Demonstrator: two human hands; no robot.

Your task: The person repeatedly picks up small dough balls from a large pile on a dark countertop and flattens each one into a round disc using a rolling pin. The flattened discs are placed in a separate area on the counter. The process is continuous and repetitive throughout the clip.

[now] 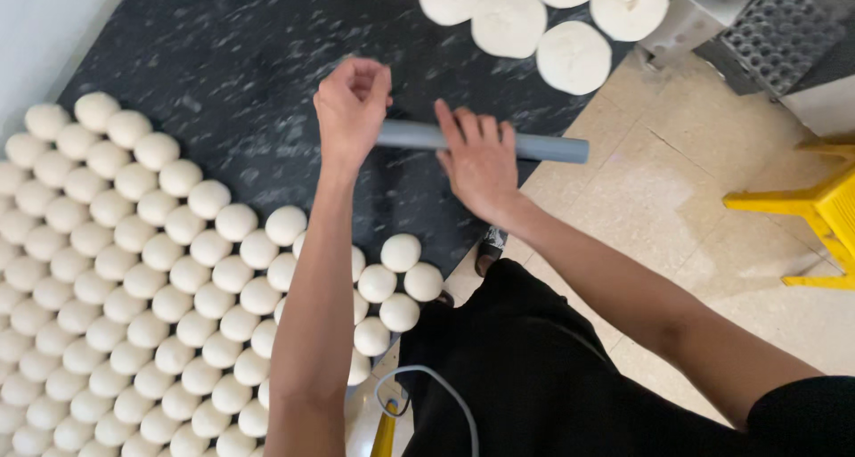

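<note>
White dough balls (134,288) lie in close rows on the dark desk (223,56), nearest to the person. Beyond them, the left hand (352,110) is curled loosely over a grey pipe roller (552,149), while the right hand (481,163) presses it with flat, open fingers. Farther away lie flattened dough discs (574,58).

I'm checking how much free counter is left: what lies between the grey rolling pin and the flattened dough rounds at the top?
In the head view, only bare dark counter lies between the grey rolling pin and the flattened dough rounds.
</note>
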